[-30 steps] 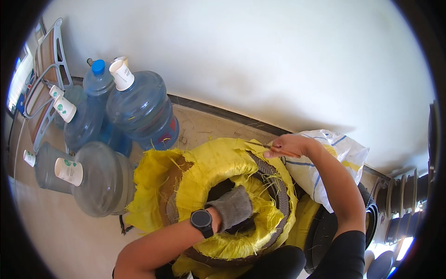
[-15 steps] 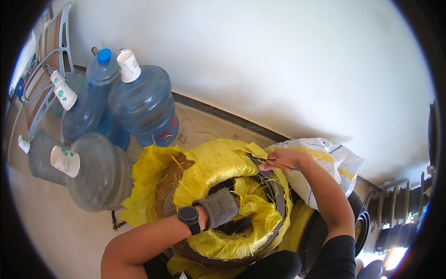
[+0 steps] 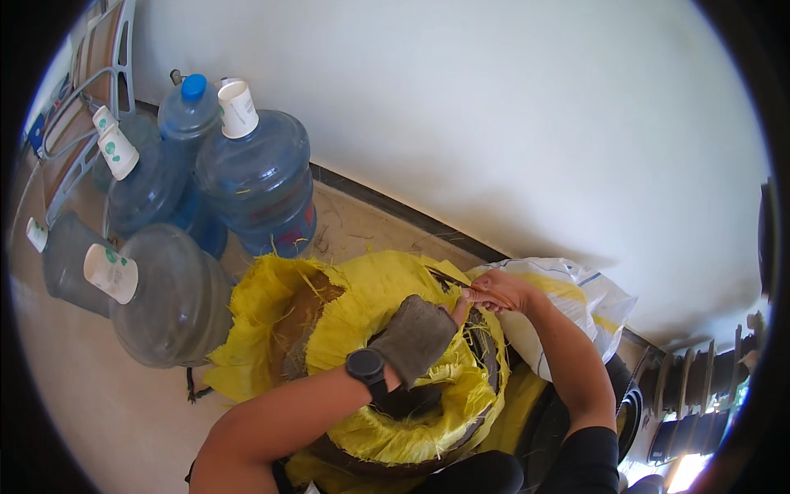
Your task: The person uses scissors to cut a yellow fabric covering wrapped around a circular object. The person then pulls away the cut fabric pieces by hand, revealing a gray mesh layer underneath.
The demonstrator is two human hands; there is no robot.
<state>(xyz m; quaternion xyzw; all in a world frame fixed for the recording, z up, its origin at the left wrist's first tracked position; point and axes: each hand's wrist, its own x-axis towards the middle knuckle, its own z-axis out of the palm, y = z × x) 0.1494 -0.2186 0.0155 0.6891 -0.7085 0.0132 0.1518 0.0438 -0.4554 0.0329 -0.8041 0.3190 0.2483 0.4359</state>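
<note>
A large ring-shaped roll, like a tyre, lies in front of me wrapped in torn yellow woven plastic [image 3: 350, 296]. Its dark inner layer and frayed yellow strands show on the right. My left hand [image 3: 420, 337], in a grey glove with bare fingertips, reaches across the roll's hole. Those fingertips are closed beside my right hand, over the roll's upper right edge; what they pinch is hidden. My bare right hand [image 3: 498, 292] is closed around a thin tool with an orange-brown handle [image 3: 485, 298]. A dark narrow part extends to its upper left, against the wrapping.
Several large blue and clear water jugs [image 3: 255, 177] stand at the left, some with paper cups [image 3: 239, 109] over their necks. A white woven sack [image 3: 568, 300] and a black roll [image 3: 559, 420] are at the right. Metal-framed seats [image 3: 82, 123] stand far left, by the wall.
My left hand has moved up and right from the roll's hole to meet my right hand. The right hand has shifted slightly and still holds the tool.
</note>
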